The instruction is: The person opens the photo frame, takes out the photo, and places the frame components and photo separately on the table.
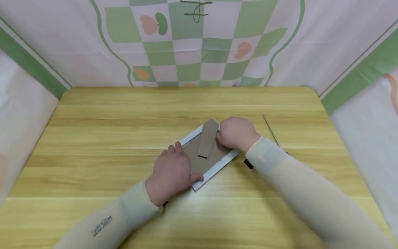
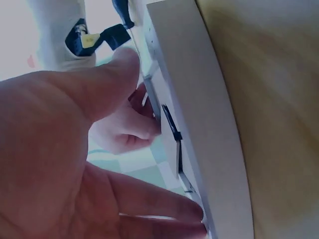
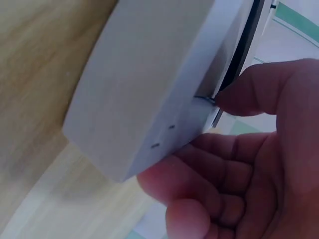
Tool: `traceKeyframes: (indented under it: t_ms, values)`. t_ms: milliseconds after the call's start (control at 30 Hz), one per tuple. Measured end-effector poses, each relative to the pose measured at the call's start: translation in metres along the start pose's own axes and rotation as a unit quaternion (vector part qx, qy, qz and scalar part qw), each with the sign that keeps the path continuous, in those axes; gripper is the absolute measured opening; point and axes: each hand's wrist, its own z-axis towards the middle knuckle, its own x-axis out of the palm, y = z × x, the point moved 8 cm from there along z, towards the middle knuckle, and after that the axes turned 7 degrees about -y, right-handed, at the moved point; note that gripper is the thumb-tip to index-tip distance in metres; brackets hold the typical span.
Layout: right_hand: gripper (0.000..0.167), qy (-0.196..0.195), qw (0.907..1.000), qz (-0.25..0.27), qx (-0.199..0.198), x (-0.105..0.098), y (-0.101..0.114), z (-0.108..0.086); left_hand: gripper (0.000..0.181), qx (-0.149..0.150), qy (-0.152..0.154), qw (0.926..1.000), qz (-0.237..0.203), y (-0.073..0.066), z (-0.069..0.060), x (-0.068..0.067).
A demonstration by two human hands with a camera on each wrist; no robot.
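Note:
A white picture frame lies face down on the table, its brown backing board and stand leg upward. My left hand spans the frame's left end, thumb on the near rail and fairly straight fingers at the far rail. In the left wrist view, those fingertips touch the frame's edge. My right hand grips the frame's far right corner with curled fingers. In the right wrist view, the right thumb presses at a small dark tab along the inner edge.
A screwdriver lies on the wooden table right of the frame, its handle mostly behind the right forearm. Beyond the table's back edge hangs a green-and-white checked cloth.

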Motion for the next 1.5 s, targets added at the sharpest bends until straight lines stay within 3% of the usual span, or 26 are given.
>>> traceKeyframes:
  t_ms: [133, 367, 633, 900, 1233, 1500]
  values:
    - [0.035, 0.017, 0.9994, 0.011, 0.027, 0.002, -0.004, -0.001, 0.075, 0.019, 0.012, 0.9997, -0.011, 0.004, 0.007, 0.001]
    - [0.032, 0.023, 0.9970, 0.063, 0.040, 0.004, -0.007, -0.001, 0.057, 0.030, 0.058, 0.9955, -0.068, 0.027, 0.024, 0.002]
    - [0.035, 0.044, 0.9871, 0.128, 0.085, 0.008, -0.019, -0.005, 0.084, 0.071, 0.078, 0.9898, -0.096, 0.036, 0.033, 0.009]
    - [0.036, 0.065, 0.9872, 0.119, 0.084, 0.008, -0.019, -0.009, 0.082, 0.076, 0.087, 0.9889, -0.093, 0.035, 0.035, 0.011]
    - [0.037, 0.057, 0.9893, 0.105, 0.085, 0.006, -0.020, -0.009, 0.082, 0.075, 0.092, 0.9888, -0.091, 0.034, 0.036, 0.009]
    - [0.036, 0.063, 0.9857, 0.124, 0.095, 0.008, -0.023, -0.011, 0.089, 0.080, 0.095, 0.9872, -0.100, 0.036, 0.037, 0.011]
